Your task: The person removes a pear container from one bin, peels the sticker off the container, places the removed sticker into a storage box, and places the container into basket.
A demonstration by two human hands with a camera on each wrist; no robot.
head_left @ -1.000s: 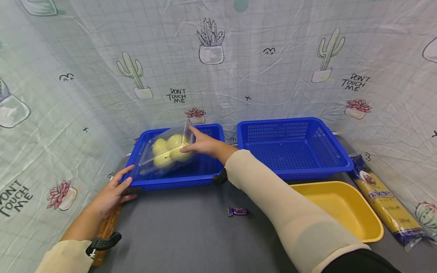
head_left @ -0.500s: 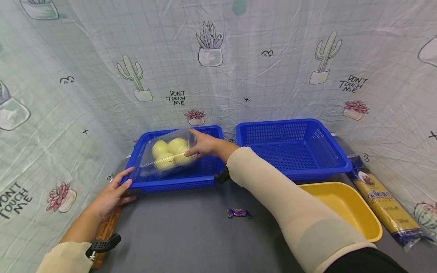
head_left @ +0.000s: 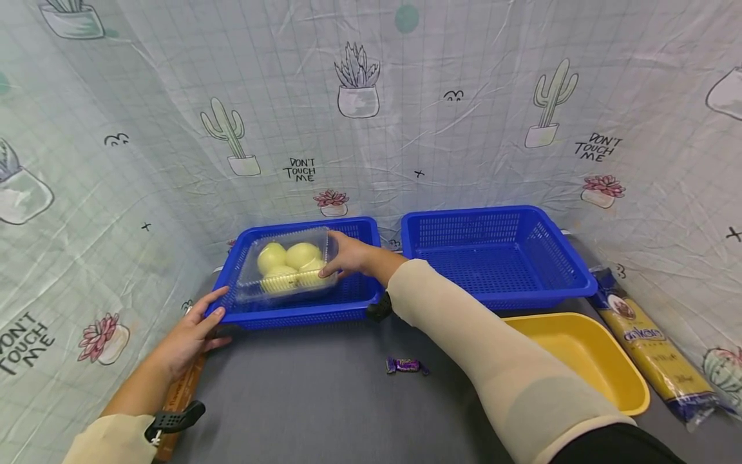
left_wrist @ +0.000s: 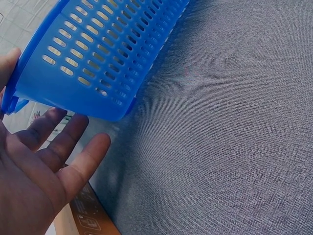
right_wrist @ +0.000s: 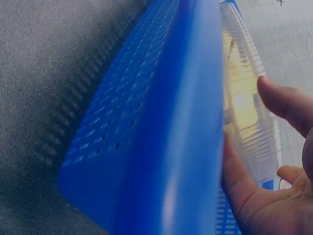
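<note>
A clear plastic clamshell box holds several pale yellow-green round fruits. It lies inside the left blue basket. My right hand grips the box by its right end; the right wrist view has the fingers between the basket wall and the box. At the basket's front left corner, the thumb and index finger of my left hand hold the rim. The other fingers of that hand spread below the rim in the left wrist view.
Another blue basket stands to the right, behind a yellow tub. A yellow pasta-like packet lies at the far right. A small purple-wrapped candy is on the grey table. A brown box lies under the left forearm.
In my right hand, the clamshell box has gone from tilted to nearly level, lower in the left basket. My left hand stays at the corner.
</note>
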